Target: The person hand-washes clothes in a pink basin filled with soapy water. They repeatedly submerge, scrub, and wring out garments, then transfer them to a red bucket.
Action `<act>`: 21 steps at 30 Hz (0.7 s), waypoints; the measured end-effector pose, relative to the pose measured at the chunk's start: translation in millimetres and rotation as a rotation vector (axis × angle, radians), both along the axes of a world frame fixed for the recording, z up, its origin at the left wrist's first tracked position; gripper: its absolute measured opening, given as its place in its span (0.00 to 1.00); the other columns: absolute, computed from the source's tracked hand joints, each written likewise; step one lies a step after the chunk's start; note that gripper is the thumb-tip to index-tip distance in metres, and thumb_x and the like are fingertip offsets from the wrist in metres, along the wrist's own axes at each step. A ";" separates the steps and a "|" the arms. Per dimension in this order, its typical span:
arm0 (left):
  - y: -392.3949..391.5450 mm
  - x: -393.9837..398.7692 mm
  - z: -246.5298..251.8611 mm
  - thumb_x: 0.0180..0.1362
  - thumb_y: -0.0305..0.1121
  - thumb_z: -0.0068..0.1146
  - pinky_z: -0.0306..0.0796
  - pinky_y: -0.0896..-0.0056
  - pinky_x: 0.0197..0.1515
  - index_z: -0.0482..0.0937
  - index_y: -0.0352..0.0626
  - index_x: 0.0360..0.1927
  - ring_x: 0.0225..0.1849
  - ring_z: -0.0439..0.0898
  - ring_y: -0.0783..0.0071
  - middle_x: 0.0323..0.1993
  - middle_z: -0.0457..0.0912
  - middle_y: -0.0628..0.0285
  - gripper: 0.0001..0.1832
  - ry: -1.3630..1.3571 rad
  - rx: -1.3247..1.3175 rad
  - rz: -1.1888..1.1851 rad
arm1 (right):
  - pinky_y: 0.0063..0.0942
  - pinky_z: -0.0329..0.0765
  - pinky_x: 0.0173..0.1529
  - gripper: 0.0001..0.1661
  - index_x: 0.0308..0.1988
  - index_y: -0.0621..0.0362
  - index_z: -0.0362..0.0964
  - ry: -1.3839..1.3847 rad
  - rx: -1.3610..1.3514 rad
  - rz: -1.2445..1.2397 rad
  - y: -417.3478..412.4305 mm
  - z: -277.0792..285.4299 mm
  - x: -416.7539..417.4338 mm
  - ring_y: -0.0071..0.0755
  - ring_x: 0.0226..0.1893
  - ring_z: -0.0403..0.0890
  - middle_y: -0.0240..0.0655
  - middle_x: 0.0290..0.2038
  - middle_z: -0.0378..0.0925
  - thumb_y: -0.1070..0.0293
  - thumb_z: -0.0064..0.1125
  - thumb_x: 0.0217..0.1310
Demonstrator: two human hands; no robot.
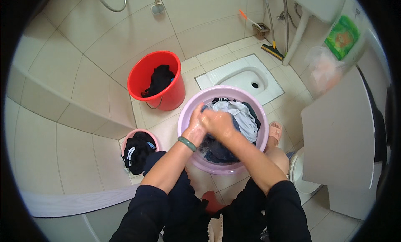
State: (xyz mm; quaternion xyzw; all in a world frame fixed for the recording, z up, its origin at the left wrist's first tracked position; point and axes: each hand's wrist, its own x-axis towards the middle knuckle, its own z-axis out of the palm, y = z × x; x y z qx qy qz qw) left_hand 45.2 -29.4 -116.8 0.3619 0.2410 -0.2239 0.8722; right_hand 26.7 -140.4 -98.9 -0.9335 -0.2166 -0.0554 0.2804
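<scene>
My left hand [196, 124], wet and with a green bangle on its wrist, presses against my right hand [221, 123] above a lilac plastic basin [186, 112]. The right hand is slightly blurred and closed over the left palm. A bit of dark blue cloth shows at the fingers, but whether either hand grips it is hidden. Sudsy water and soaked clothes fill the basin below. Among them are a pale grey garment [242, 116] on the right and a dark blue garment [221, 152] toward me.
A red bucket [178, 91] holds black clothing [160, 80]. Left of my knee, a small pink basin [156, 138] holds more black clothes [141, 151]. A squat toilet [208, 80] lies beyond the lilac basin. On the right stand a white bucket [305, 185] and a pale panel [338, 132].
</scene>
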 end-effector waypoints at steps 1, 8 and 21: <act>-17.3 0.5 -0.2 0.59 0.47 0.47 0.74 0.62 0.43 0.77 0.42 0.38 0.36 0.79 0.63 0.35 0.80 0.57 0.18 0.106 -0.098 0.074 | 0.46 0.75 0.28 0.13 0.28 0.54 0.71 -0.146 0.026 -0.106 -6.7 -5.6 17.5 0.52 0.23 0.79 0.44 0.25 0.77 0.59 0.46 0.59; 7.0 2.6 -8.0 0.57 0.49 0.50 0.73 0.69 0.33 0.76 0.44 0.29 0.28 0.78 0.65 0.26 0.80 0.61 0.17 0.036 -0.008 0.025 | 0.48 0.72 0.30 0.17 0.24 0.57 0.68 0.044 0.254 -0.129 14.9 10.2 -7.9 0.57 0.25 0.76 0.49 0.22 0.74 0.56 0.46 0.59; 29.8 14.2 47.5 0.62 0.42 0.50 0.68 0.80 0.28 0.73 0.42 0.28 0.24 0.71 0.83 0.21 0.72 0.71 0.15 -0.468 0.481 0.048 | 0.32 0.66 0.56 0.34 0.52 0.59 0.66 0.498 0.574 0.062 -31.6 3.9 -5.8 0.49 0.51 0.73 0.52 0.46 0.74 0.45 0.55 0.53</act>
